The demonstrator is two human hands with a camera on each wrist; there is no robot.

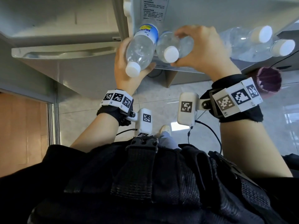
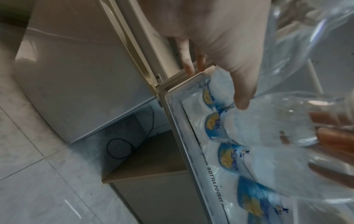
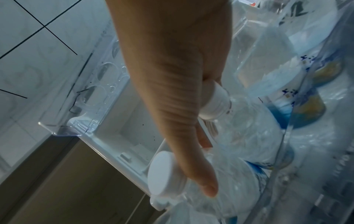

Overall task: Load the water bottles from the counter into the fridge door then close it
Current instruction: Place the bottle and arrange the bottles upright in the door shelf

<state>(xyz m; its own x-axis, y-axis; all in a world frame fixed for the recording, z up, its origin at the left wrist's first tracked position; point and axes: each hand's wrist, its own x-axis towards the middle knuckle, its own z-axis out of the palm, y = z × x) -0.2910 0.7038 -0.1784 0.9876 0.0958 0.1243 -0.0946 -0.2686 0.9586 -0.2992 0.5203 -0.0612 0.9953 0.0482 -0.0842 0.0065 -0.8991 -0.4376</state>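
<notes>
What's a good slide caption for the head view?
Left hand and right hand each lower a water bottle into the open fridge door's bottle pocket.

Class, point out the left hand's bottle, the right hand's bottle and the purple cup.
Left bottle [image 1: 140, 49], head view, clear body.
Right bottle [image 1: 171, 54], head view, white cap.
Purple cup [image 1: 269, 81], head view, inside wall.

Left hand [image 1: 129, 65]: raised ahead of the torso, palm up, fingers curled round a bottle [image 1: 140, 49], forearm bare, wrist strapped. Right hand [image 1: 202, 47]: raised at similar height to the right, fingers arched over a second bottle [image 1: 171, 47], thumb apparently near its cap.
</notes>
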